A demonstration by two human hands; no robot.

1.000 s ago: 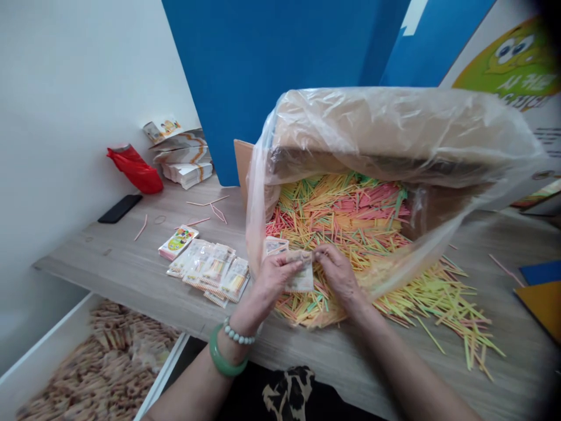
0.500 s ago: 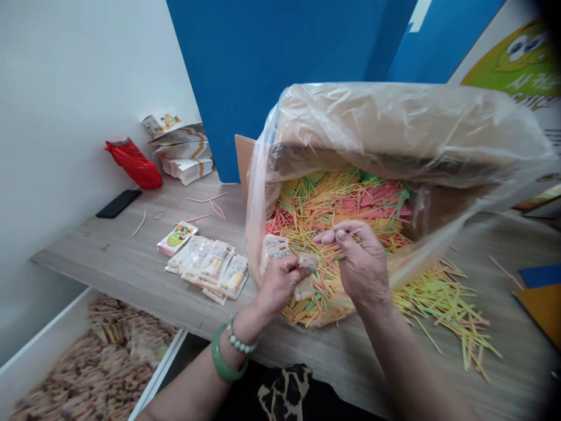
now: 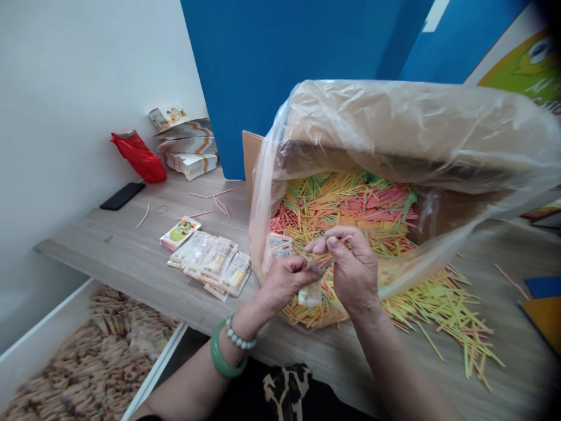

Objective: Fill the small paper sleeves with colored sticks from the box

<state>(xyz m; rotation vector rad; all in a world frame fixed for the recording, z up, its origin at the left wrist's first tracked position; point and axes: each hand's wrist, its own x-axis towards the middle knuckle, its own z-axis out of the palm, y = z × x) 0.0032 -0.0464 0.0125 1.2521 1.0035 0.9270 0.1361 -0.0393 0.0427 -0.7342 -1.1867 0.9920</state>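
Note:
My left hand (image 3: 283, 280) pinches a small clear plastic packet (image 3: 310, 294) with a printed edge. Close beside it, my right hand (image 3: 354, 263) grips a few thin coloured sticks, whose tips meet the packet's upper end; whether they are inside it I cannot tell. Both hands are over the front of a box lined with a clear plastic bag (image 3: 265, 193), which holds a heap of thin yellow, pink and green sticks (image 3: 346, 202). More packets (image 3: 280, 245) lie at the bag's left edge, partly behind my left hand.
Filled packets (image 3: 214, 260) and a stack of printed cards (image 3: 179, 231) lie on the table left of the box. Loose sticks (image 3: 447, 310) spill at right. A black phone (image 3: 123, 196), a red bag (image 3: 142, 158) and folded cartons (image 3: 190, 149) stand farther left. Below is a full drawer (image 3: 87, 362).
My right hand has moved left and inward with the sticks, bringing them to the packet in my left hand. The view has shifted slightly.

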